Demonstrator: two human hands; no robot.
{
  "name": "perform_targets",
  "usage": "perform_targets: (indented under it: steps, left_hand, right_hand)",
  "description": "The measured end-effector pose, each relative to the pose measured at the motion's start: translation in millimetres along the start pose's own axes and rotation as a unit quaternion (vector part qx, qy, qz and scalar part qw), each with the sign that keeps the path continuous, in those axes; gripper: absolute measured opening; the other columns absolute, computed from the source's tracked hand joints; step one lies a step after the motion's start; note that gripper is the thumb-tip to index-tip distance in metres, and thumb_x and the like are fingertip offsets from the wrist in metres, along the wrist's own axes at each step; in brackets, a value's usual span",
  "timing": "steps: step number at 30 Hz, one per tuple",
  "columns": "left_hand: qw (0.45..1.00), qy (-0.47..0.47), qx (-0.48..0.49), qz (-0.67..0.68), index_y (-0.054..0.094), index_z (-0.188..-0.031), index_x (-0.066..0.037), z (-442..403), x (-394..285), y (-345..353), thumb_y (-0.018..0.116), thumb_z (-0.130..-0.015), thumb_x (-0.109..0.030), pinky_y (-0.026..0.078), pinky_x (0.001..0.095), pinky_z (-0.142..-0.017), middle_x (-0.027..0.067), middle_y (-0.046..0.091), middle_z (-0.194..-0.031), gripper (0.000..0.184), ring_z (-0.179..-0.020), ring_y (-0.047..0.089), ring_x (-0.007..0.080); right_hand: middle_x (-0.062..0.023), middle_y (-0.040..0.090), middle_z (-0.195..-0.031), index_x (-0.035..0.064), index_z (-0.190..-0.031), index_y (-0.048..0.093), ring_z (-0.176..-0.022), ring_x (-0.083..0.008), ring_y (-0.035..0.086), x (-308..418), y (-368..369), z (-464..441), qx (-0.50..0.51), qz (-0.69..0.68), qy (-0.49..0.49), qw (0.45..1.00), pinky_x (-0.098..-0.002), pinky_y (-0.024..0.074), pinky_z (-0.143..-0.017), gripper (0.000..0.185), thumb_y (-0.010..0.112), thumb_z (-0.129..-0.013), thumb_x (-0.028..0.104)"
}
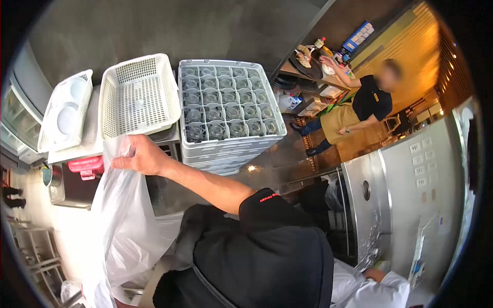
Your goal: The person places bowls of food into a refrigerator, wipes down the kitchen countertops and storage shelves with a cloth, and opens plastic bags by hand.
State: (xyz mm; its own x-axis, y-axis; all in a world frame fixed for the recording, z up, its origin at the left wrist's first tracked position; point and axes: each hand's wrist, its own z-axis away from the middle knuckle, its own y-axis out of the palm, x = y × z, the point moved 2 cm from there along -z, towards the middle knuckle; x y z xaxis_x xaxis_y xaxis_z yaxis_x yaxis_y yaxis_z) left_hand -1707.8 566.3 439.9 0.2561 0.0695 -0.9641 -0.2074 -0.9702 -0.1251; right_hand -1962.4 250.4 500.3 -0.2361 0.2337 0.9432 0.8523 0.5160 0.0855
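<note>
My right hand (139, 155) reaches to the left, its fingers and thumb pinched on the upper edge of a translucent plastic bag (126, 215). The bag hangs long and wrinkled below the hand. At the bottom edge of the picture, a bit of my left hand (120, 302) shows beside the lower part of the bag; its fingers cannot be made out. Just beyond my right hand stands a cream perforated basket (172, 95) with nothing in it. Left of that is a smaller white basket (47, 120) holding round white dishes (68, 119).
Stacked grey glass racks (215, 151) stand right of the baskets, the top one full of upturned glasses (226, 96). Something red (86, 165) sits below the baskets. A co-worker (372, 100) stands at shelves at upper right. A white sleeve (382, 292) shows at lower right.
</note>
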Motion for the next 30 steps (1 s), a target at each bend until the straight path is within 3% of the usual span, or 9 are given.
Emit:
perform_targets:
  steps: [6,8,9,12,16,18,20,22,30]
  left_hand:
    - [0.999,0.003,0.044,0.014,0.048,-0.119,0.006,-79,11,5,0.055,-0.083,-0.010,0.043,0.0358,-0.090,0.0143,0.053,-0.117,0.041,-0.105,0.052,0.0250]
    - [0.998,0.000,0.052,0.018,0.047,-0.121,0.006,-107,17,5,0.055,-0.082,-0.010,0.042,0.0358,-0.090,0.0142,0.053,-0.118,0.042,-0.105,0.052,0.0252]
    - [0.998,-0.003,0.057,0.017,0.046,-0.121,0.006,-121,21,6,0.056,-0.082,-0.010,0.042,0.0358,-0.090,0.0142,0.053,-0.119,0.043,-0.105,0.052,0.0253]
    - [0.997,-0.020,0.079,0.005,0.045,-0.123,0.005,-166,46,7,0.056,-0.082,-0.010,0.042,0.0359,-0.091,0.0140,0.052,-0.120,0.045,-0.106,0.051,0.0256]
    - [0.962,-0.189,0.194,-0.044,0.045,-0.122,0.003,-165,40,51,0.055,-0.080,-0.008,0.043,0.0329,-0.088,0.0127,0.053,-0.116,0.045,-0.103,0.052,0.0217]
    - [0.931,-0.034,0.363,0.023,0.060,-0.097,0.003,-167,57,70,0.055,-0.077,-0.006,0.044,0.0253,-0.074,0.0078,0.059,-0.096,0.023,-0.088,0.054,0.0131]
    - [0.944,-0.090,0.314,-0.047,0.061,-0.085,0.003,-194,30,74,0.059,-0.077,-0.008,0.043,0.0233,-0.067,0.0017,0.060,-0.077,0.014,-0.072,0.053,0.0092]
    - [0.972,-0.141,0.186,-0.036,0.064,-0.091,0.002,-228,29,56,0.057,-0.082,-0.003,0.044,0.0221,-0.068,0.0023,0.063,-0.083,0.013,-0.076,0.056,0.0083]
    - [0.980,-0.140,-0.076,0.118,0.056,-0.104,0.001,-340,104,-78,0.056,-0.088,-0.006,0.046,0.0211,-0.065,0.0035,0.061,-0.088,0.018,-0.075,0.057,0.0088]
  right_hand:
    - [-0.0233,0.048,-0.119,-0.0035,-0.132,0.028,-0.112,-0.0339,0.049,-38,75,1,-0.071,0.200,-0.061,0.975,-0.0393,0.0403,-0.094,0.099,0.079,-0.063,0.047]
    - [-0.0288,0.041,-0.126,-0.0073,-0.134,0.023,-0.116,-0.0403,0.044,-62,99,23,-0.047,0.366,0.077,0.926,-0.0427,0.0374,-0.097,0.108,0.078,-0.059,0.048]
    - [-0.0284,0.046,-0.121,-0.0080,-0.127,0.035,-0.110,-0.0385,0.049,-78,112,31,-0.006,0.478,0.149,0.865,-0.0424,0.0419,-0.091,0.098,0.079,-0.058,0.046]
    - [-0.0191,0.059,-0.108,-0.0023,-0.106,0.055,-0.099,-0.0333,0.057,-104,153,24,0.362,0.284,0.303,0.834,-0.0422,0.0468,-0.081,0.063,0.078,-0.063,0.039]
    - [-0.0182,0.054,-0.119,-0.0013,-0.121,0.050,-0.110,-0.0318,0.052,-125,242,7,0.119,0.168,-0.004,0.979,-0.0371,0.0407,-0.095,0.075,0.080,-0.062,0.034]
    - [-0.0138,0.059,-0.105,0.0002,-0.108,0.056,-0.096,-0.0263,0.057,-134,277,-42,0.342,0.114,-0.065,0.930,-0.0374,0.0448,-0.086,0.043,0.069,-0.075,0.024]
    - [-0.0118,0.063,-0.079,0.0048,-0.087,0.064,-0.065,-0.0216,0.058,-173,306,-55,0.217,-0.238,0.083,0.943,-0.0365,0.0461,-0.059,0.013,0.056,-0.079,0.011]
    - [-0.0177,0.063,-0.080,0.0000,-0.086,0.064,-0.074,-0.0300,0.060,-182,314,-90,0.237,0.122,-0.140,0.953,-0.0366,0.0484,-0.070,0.016,0.052,-0.074,0.002]
    - [-0.0127,0.065,-0.089,-0.0005,-0.092,0.064,-0.084,-0.0252,0.062,-206,350,-230,0.362,0.124,-0.093,0.919,-0.0340,0.0484,-0.075,0.017,0.055,-0.078,0.002]
